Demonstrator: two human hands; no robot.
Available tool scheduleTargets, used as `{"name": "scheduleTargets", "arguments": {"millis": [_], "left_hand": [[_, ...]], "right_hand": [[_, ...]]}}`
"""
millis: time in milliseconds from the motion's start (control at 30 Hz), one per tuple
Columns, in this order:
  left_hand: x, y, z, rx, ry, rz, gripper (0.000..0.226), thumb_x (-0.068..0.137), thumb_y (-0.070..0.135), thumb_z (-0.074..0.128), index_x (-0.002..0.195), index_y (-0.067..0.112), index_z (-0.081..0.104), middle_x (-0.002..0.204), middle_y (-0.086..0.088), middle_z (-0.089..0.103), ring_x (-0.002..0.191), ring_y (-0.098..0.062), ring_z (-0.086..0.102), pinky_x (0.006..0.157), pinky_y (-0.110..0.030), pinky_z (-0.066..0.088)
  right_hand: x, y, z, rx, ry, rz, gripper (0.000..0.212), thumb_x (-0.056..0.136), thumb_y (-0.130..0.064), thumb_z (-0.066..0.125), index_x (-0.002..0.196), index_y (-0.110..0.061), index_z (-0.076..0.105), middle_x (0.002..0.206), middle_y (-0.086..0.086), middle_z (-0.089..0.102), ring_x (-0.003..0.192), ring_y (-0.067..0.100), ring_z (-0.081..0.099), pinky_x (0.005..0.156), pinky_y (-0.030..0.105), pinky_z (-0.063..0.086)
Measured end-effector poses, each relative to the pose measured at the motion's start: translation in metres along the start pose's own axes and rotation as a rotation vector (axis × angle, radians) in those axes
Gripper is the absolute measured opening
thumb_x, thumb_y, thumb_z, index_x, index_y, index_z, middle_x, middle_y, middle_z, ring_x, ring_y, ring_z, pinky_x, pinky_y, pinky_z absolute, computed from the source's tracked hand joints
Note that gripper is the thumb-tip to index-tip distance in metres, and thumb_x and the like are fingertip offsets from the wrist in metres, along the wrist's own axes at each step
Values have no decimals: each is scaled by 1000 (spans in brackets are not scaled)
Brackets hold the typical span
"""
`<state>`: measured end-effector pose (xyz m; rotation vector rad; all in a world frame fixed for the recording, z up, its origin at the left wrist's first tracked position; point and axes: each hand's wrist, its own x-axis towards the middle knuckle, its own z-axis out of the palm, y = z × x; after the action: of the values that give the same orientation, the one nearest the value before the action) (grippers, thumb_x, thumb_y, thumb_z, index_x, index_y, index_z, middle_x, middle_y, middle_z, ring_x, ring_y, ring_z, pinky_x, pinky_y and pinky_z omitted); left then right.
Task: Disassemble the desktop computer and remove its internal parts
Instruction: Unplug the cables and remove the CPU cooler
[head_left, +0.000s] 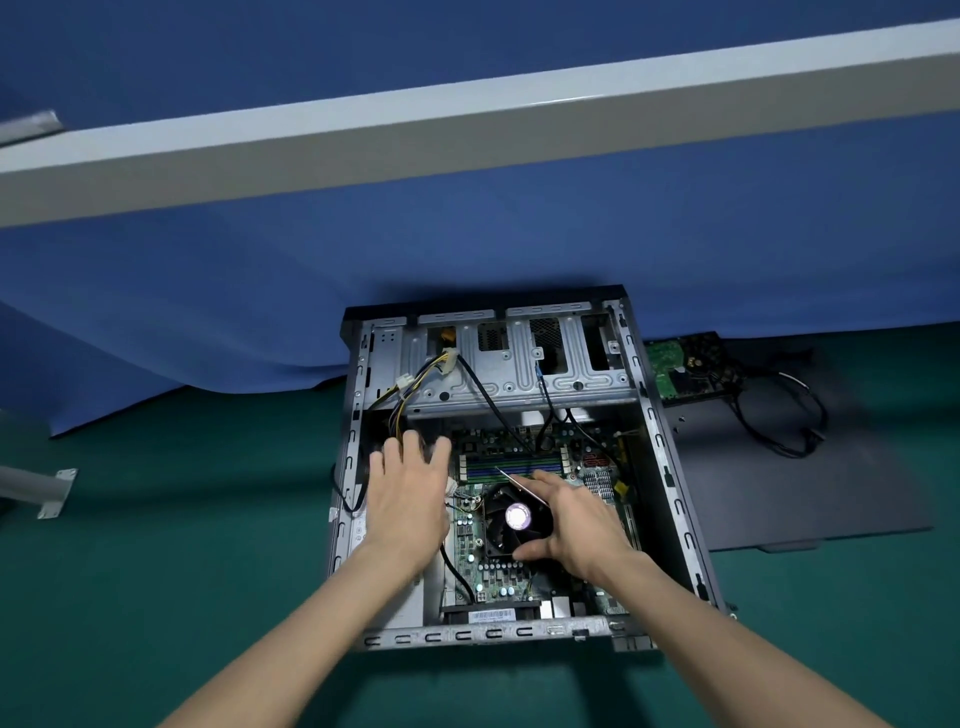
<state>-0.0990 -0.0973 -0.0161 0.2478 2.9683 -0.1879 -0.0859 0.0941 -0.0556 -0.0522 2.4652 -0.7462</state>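
Note:
The open desktop case (670, 467) lies on its side on the green floor, showing the motherboard (498, 571) and the black CPU fan (517, 517) with a shiny round hub. My left hand (410, 488) reaches with straight fingers into the case's left side, over the power supply area and its yellow and black cable bundle (415, 387). My right hand (576, 519) hovers beside the fan and holds a thin screwdriver (519, 483) whose shaft points up and left toward the memory slots (498, 464). The silver drive cage (519, 364) spans the far end.
A removed drive with a green circuit board (685, 369) and black cables (784, 421) lies right of the case, on the dark side panel (805, 493). A blue cloth (260, 286) and a white beam (467, 124) rise behind. A metal leg bracket (52, 491) stands at left.

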Motion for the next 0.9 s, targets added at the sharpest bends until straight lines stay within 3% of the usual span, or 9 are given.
{"name": "scheduleTargets", "arguments": {"millis": [100, 233, 333, 467, 533, 633, 733, 800, 900], "left_hand": [[8, 9, 3, -10, -101, -75, 28, 80, 17, 64, 108, 19, 61, 114, -3, 56, 107, -24, 46, 91, -35, 30], [17, 13, 1, -56, -104, -109, 16, 81, 14, 65, 97, 17, 65, 105, -1, 64, 105, -22, 52, 93, -35, 31], [14, 16, 7, -222, -42, 54, 29, 82, 18, 68, 110, 21, 63, 116, 4, 57, 109, -17, 44, 98, -31, 29], [10, 34, 12, -499, -295, 215, 89, 64, 36, 82, 141, 21, 40, 134, 5, 42, 121, -21, 37, 102, -32, 31], [10, 42, 18, -538, -346, 220, 110, 60, 43, 83, 149, 19, 22, 142, 2, 33, 130, -21, 30, 107, -33, 27], [8, 50, 28, -515, -330, 236, 114, 62, 57, 76, 150, 16, 15, 146, 1, 26, 135, -21, 23, 113, -33, 20], [7, 57, 35, -488, -308, 266, 111, 68, 69, 63, 151, 19, 8, 148, 0, 22, 138, -21, 17, 118, -35, 8], [9, 62, 39, -458, -290, 277, 106, 73, 72, 55, 150, 20, 4, 147, -1, 23, 139, -21, 17, 118, -36, 3], [11, 65, 43, -403, -276, 275, 97, 81, 70, 48, 150, 20, 4, 143, -3, 28, 137, -22, 21, 118, -38, 4]], "right_hand": [[0, -1, 0, 3, 3, 6, 99, 61, -44, 84, 145, -39, 32, 154, -13, 27, 138, 18, 36, 111, 39, 30], [1, -2, 0, 7, 2, 10, 99, 61, -44, 84, 145, -38, 33, 154, -13, 27, 137, 18, 36, 111, 39, 30], [1, -3, -1, -4, -11, 0, 99, 61, -44, 84, 145, -38, 32, 155, -13, 26, 137, 18, 37, 110, 37, 31], [-3, -3, -11, 80, -9, -2, 93, 63, -40, 85, 143, -39, 37, 144, -10, 46, 128, 17, 47, 104, 31, 40], [-8, -4, -24, 200, 64, 9, 77, 70, -37, 82, 138, -31, 45, 139, -7, 50, 124, 17, 50, 103, 32, 41], [-14, -3, -49, 201, 124, 91, 36, 81, -36, 73, 110, -20, 58, 109, -2, 61, 90, 15, 61, 83, 32, 48], [-21, -2, -68, 319, -25, 200, 18, 86, -23, 64, 96, -12, 53, 74, 1, 59, 56, 15, 56, 56, 29, 47], [-28, -3, -76, 384, -167, 234, 10, 91, -16, 56, 96, -9, 50, 73, 2, 58, 49, 13, 55, 47, 21, 44], [-37, -1, -79, 281, -279, 234, 9, 95, -7, 47, 104, -6, 50, 71, 4, 57, 44, 8, 51, 39, 18, 38]]}}
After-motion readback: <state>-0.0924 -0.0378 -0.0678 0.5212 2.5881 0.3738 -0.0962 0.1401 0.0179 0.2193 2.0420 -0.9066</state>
